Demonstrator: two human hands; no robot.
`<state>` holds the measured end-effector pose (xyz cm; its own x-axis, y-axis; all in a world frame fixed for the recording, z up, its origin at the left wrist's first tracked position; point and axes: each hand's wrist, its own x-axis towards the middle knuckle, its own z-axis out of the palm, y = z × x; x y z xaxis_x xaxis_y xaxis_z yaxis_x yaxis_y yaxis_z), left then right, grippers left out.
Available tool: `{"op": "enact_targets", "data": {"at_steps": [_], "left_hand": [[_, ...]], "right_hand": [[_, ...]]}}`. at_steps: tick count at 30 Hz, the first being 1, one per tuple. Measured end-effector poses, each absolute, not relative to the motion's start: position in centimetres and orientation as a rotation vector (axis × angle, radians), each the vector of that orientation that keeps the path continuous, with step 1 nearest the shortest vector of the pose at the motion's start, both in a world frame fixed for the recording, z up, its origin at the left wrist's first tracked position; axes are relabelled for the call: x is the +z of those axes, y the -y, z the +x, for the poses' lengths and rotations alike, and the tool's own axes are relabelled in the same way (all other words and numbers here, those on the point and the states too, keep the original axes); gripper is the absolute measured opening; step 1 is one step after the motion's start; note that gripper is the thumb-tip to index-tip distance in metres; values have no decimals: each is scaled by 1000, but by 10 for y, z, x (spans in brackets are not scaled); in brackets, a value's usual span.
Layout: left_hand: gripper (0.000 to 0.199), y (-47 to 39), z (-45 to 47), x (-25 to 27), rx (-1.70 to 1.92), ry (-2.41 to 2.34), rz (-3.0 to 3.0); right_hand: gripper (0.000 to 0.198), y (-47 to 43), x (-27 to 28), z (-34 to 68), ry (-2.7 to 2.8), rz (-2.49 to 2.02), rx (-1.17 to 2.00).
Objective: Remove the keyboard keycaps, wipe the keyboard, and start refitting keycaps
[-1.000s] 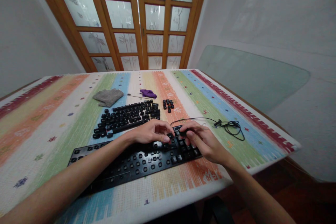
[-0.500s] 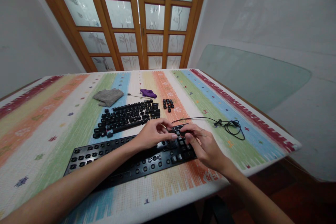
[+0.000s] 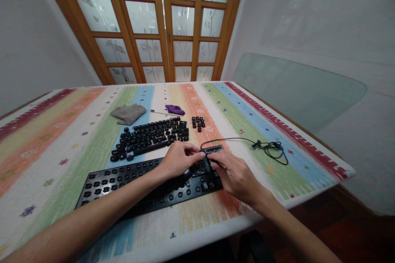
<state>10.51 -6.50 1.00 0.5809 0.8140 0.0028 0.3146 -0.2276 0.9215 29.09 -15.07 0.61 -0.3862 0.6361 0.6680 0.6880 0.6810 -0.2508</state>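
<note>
Well, your left forearm (image 3: 123,202) masks part of the black keyboard (image 3: 174,197) at seven o'clock in your view; its long axis runs from between eight and nine to between two and three. Over that latter end, your left hand (image 3: 177,159) and right hand (image 3: 236,174) curl half-closed; whether they grip anything, I can't tell.

Dim, greyish light, brightest at door panes (image 3: 142,17); faint sheen on keyboard (image 3: 177,194); floor (image 3: 321,215) dark. Wide-angle stretch toward edges; fine detail soft.
</note>
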Motion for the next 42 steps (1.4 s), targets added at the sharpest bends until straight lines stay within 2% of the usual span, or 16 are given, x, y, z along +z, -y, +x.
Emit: {"op": "enact_targets", "data": {"at_steps": [5,8,14,17,23,29,32,35,38,42], "left_hand": [[23,65,108,6,660,-992,1787],[21,62,107,5,699,-1045,1882],[15,45,106,7,634,-1102,2476],[19,37,110,6,614,-1097,2696],[20,25,121,4,516,-1077,2988],[20,7,126,0,422,-1154,3063],[19,2,125,0,418,-1188,3038],[20,-1,124,-1,431,-1192,3023],[20,-1,123,-1,438,-1192,3018],[20,1,123,1,436,-1186,3002]], "right_hand": [[23,149,-2,291,2181,-1110,-228],[21,148,-5,295,2163,-1148,-205],[16,162,13,311,2023,-1177,254],[26,169,21,316,2080,-1189,505],[35,169,11,311,2059,-1209,678],[41,162,-6,301,1846,-1208,985],[36,165,-5,293,1979,-1145,850],[23,173,0,282,2230,-1061,545],[22,175,3,273,2412,-1013,319],[24,157,5,269,2331,-1179,418]]}}
